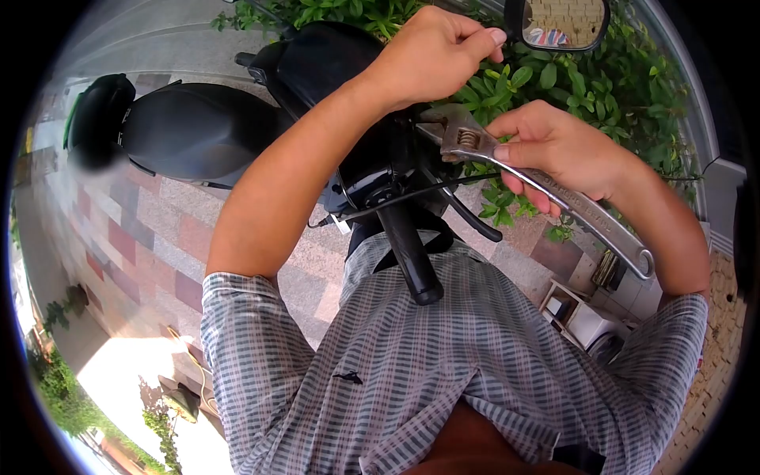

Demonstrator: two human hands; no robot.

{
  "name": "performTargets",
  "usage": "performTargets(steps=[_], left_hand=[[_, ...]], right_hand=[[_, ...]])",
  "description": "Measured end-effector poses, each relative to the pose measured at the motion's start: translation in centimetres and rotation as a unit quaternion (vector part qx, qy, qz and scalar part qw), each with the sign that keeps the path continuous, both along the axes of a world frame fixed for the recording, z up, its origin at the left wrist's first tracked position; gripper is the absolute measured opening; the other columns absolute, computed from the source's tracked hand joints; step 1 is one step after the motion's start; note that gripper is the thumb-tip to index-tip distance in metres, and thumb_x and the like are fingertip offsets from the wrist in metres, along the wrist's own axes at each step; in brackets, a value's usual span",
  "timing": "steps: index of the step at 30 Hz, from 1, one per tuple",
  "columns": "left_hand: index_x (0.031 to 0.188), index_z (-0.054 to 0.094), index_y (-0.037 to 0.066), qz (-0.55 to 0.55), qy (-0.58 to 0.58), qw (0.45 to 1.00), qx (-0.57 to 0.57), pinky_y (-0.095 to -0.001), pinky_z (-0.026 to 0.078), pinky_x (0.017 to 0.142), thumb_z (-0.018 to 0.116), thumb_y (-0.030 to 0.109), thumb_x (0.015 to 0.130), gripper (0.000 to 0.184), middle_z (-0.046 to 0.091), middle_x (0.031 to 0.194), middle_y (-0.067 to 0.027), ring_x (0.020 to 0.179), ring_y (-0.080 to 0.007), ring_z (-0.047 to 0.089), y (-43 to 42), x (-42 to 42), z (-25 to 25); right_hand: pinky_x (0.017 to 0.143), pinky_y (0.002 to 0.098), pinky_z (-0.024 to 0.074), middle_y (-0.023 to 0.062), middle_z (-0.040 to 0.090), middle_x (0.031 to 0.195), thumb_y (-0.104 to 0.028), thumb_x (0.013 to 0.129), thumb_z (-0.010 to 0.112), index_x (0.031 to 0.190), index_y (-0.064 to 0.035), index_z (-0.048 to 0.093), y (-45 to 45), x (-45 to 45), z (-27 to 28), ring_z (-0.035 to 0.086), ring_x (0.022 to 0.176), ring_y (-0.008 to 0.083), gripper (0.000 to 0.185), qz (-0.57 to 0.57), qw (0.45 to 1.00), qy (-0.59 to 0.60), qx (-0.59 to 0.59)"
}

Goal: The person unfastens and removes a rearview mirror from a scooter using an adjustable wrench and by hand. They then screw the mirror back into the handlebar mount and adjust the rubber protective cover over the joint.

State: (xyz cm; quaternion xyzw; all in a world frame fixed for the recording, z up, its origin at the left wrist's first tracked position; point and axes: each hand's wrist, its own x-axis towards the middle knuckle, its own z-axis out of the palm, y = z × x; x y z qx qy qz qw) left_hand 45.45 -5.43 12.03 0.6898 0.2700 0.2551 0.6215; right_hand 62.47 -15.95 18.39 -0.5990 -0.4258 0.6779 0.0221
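My right hand grips an adjustable wrench just behind its head, thumb along the metal. The wrench's jaw points left toward the motorbike's handlebar area, and its handle slants down to the right. Above it, my left hand is closed, with thumb and forefinger pinched together; whatever may be between them is hidden or too small to name. A rear-view mirror lies just right of those fingertips. Below both hands is the motorbike's black handlebar grip, with a lever beside it.
The motorbike's black seat stretches to the left over a paved floor. Leafy plants grow behind the handlebar. At lower right sits a white box with items around it. A yellow cable lies at lower left.
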Motion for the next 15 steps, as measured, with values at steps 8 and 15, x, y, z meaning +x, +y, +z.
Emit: performTargets(steps=[8, 15], left_hand=[[0.098, 0.073, -0.001, 0.013, -0.005, 0.999, 0.033, -0.0237, 0.036, 0.048, 0.060, 0.033, 0.106, 0.038, 0.050, 0.060, 0.0031, 0.051, -0.0046, 0.042, 0.2, 0.8, -1.6], [0.099, 0.071, -0.003, -0.002, -0.007, 1.000, 0.024, -0.0233, 0.035, 0.048, 0.057, 0.031, 0.108, 0.038, 0.047, 0.060, 0.0035, 0.052, -0.0049, 0.040, 0.4, 0.5, -2.1]], right_hand=[[0.040, 0.0276, 0.0484, 0.0060, 0.061, 0.071, -0.014, 0.105, 0.052, 0.117, 0.0065, 0.061, -3.0, 3.4, -2.7, 0.059, 0.047, 0.0127, 0.025, -0.054, 0.996, 0.046, 0.044], [0.041, 0.0280, 0.0480, 0.0066, 0.061, 0.070, -0.009, 0.105, 0.049, 0.118, 0.0055, 0.061, -3.7, 4.7, -4.0, 0.060, 0.046, 0.0128, 0.023, -0.006, 0.994, 0.045, 0.103]])
